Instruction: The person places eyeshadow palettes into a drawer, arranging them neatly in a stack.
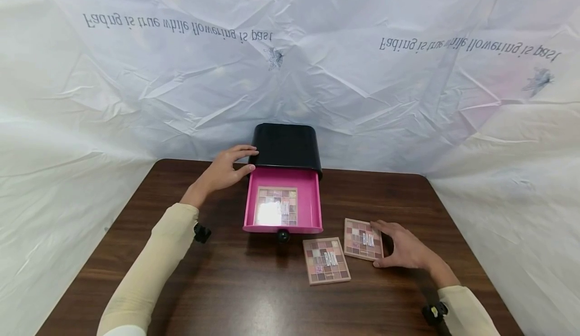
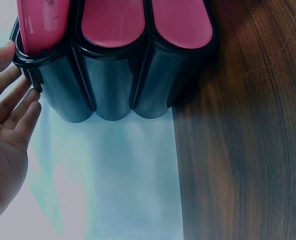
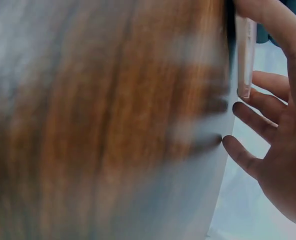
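A black drawer box (image 1: pixel 285 147) stands at the back of the table, its pink drawer (image 1: pixel 309 195) pulled out toward me. In that drawer lies an eyeshadow palette (image 1: pixel 276 206) with a shiny clear lid. My left hand (image 1: pixel 224 170) rests against the left side of the box, fingers loosely extended. Off to the right, my right hand (image 1: pixel 408 248) holds a second eyeshadow palette (image 1: pixel 360 240) by its right-hand corners, between thumb and fingers. The right wrist view has this palette edge-on between them. A third palette (image 1: pixel 326 260) lies flat on the table just left of it.
The dark wooden table (image 1: pixel 217 285) has pale crinkled sheeting (image 1: pixel 204 89) behind it and on both sides. A round black knob (image 1: pixel 283 236) sticks out from the drawer front. More pink drawer fronts (image 2: pixel 113 22) appear on the box in the left wrist view.
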The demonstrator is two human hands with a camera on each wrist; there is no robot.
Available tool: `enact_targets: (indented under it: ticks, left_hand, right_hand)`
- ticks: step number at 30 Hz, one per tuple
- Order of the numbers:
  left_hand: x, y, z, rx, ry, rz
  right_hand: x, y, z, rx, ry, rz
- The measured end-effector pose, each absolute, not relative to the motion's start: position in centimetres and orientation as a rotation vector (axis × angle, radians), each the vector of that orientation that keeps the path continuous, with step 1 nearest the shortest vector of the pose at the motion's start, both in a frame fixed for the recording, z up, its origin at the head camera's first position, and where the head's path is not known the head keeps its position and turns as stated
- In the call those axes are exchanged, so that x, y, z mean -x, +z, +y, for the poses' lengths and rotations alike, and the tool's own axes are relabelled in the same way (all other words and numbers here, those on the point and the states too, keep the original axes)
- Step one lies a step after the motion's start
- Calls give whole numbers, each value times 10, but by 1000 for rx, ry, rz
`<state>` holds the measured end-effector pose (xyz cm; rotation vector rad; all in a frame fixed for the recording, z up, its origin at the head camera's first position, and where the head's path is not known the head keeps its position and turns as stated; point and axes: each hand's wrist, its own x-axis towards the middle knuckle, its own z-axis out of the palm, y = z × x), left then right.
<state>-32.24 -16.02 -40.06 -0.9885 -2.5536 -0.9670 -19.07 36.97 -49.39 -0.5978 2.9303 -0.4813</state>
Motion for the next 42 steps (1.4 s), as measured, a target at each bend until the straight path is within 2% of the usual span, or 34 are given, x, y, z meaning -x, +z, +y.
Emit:
enact_targets:
  ticks: [18, 42]
  left_hand:
    - [322, -399, -161, 985, -973, -2564]
    - [321, -398, -160, 988, -977, -2554]
  right_hand:
    - [187, -481, 374, 542, -586, 3014]
    - [192, -413, 338, 643, -687, 3112]
